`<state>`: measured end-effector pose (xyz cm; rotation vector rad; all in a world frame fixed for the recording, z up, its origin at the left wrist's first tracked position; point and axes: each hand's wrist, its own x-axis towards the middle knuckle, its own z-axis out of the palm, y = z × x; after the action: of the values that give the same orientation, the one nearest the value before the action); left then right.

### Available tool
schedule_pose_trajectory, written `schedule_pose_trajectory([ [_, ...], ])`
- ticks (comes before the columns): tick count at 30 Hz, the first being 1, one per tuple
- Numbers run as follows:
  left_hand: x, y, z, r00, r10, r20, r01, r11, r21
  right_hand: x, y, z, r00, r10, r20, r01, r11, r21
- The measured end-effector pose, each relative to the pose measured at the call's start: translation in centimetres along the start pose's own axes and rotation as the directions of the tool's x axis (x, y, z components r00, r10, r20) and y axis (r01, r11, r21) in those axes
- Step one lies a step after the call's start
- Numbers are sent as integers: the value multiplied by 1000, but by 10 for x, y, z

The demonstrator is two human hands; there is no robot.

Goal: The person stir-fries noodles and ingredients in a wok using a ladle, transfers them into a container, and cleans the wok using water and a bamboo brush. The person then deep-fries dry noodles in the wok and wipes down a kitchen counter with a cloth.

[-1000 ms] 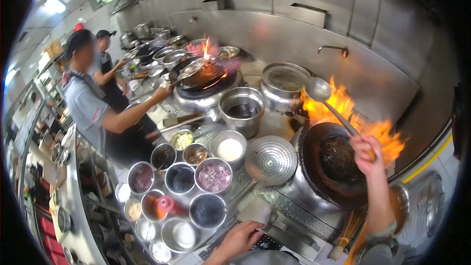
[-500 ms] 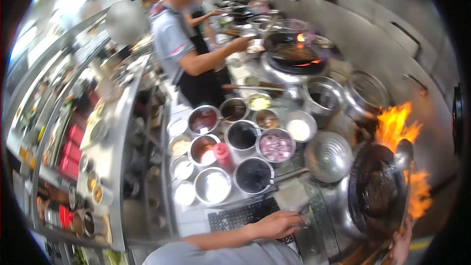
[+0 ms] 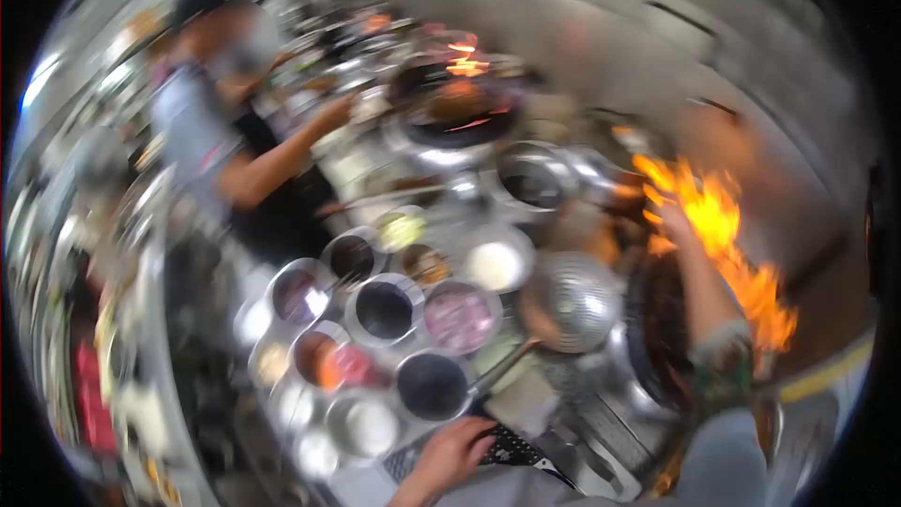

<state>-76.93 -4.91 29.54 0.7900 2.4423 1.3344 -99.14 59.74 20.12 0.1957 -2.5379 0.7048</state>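
My left hand (image 3: 454, 452) rests low in the view, over a dark perforated tray (image 3: 514, 451), fingers loosely bent with nothing visible in them. My right arm reaches forward across a dark wok (image 3: 657, 329). Tall flames (image 3: 718, 235) rise along the wok's far right side. My right hand (image 3: 668, 218) is beside the flames, beyond the wok, smeared by motion; what it holds, if anything, I cannot make out. Left of the wok lies a round perforated strainer (image 3: 577, 300) with a handle pointing toward me.
Metal pots of ingredients stand left: chopped purple pieces (image 3: 462, 317), dark liquid (image 3: 434, 385), white contents (image 3: 496, 265). A red bottle (image 3: 355, 363) stands among them. A co-worker (image 3: 225, 145) stands at another flaming wok (image 3: 455, 99). A large pot (image 3: 533, 180) sits between the woks.
My right hand has moved from the lower right, by the ladle's handle, forward past the wok. The view has turned, shifting the pots and co-worker left. My left hand sits lower and further left.
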Motion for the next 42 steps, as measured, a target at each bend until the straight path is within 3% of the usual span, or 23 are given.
schedule_pose_trajectory([
  [1,0,0,-3,999,-41,-10,41,999,29,33,-123,-33,811,503,299,-584,656,478],
  [2,0,3,-6,999,-43,-5,43,999,30,53,-154,-34,598,706,380,-638,133,758],
  [5,1,-8,-12,1000,-7,1,7,1000,17,74,-173,-51,644,627,437,-157,-451,878],
  [6,1,-8,-14,1000,-2,-24,2,1000,-3,74,-172,-58,642,639,423,-137,-447,884],
  [8,12,14,-22,998,-55,2,55,998,-33,72,-166,-72,773,439,458,114,-807,580],
  [12,31,36,-27,973,-201,115,205,978,-25,54,-144,-99,876,365,314,223,-885,408],
  [13,31,30,-21,972,-186,146,190,982,-13,44,-150,-108,877,433,209,301,-834,463],
  [15,27,9,-4,995,87,54,-94,985,143,21,-146,-131,884,461,81,368,-792,487],
  [16,25,10,-4,990,106,91,-118,983,141,10,-143,-143,869,492,57,404,-771,492],
  [19,21,15,2,988,77,137,-90,992,90,-36,-120,-185,667,745,-27,535,-453,713],
  [21,13,13,7,992,61,106,-70,994,81,-72,-102,-212,441,893,88,317,-247,916],
  [22,11,6,10,984,144,104,-153,985,85,-86,-107,-223,245,969,33,229,-91,969],
  [23,9,3,13,979,165,122,-176,981,85,-115,-89,-236,231,973,14,249,-73,966],
  [25,4,2,16,979,156,134,-173,976,133,-186,-58,-261,340,939,-60,-414,207,887],
  [27,3,17,19,976,140,169,-161,980,119,-232,-83,-292,214,973,-89,-586,200,785],
  [29,1,37,23,957,-128,262,90,984,151,-279,-93,-321,65,990,-128,-756,132,641],
  [30,2,33,27,953,-121,279,79,984,158,-307,-103,-337,91,988,-123,-794,147,591],
  [32,6,16,38,903,82,421,-276,862,425,-349,-147,-369,122,989,-82,-887,146,438],
  [35,7,50,63,910,241,339,-324,921,217,-416,-213,-386,100,986,-133,-938,138,317],
  [37,6,64,80,899,256,354,-344,915,209,-439,-302,-387,24,993,-115,-904,71,422],
  [39,6,72,92,891,254,376,-351,911,215,-474,-362,-383,145,986,-79,-927,163,337],
  [41,4,80,106,848,329,416,-407,907,111,-522,-397,-357,214,957,-196,-901,271,338],
  [42,2,88,114,853,311,419,-390,913,117,-538,-415,-344,241,935,-261,-941,290,171],
])
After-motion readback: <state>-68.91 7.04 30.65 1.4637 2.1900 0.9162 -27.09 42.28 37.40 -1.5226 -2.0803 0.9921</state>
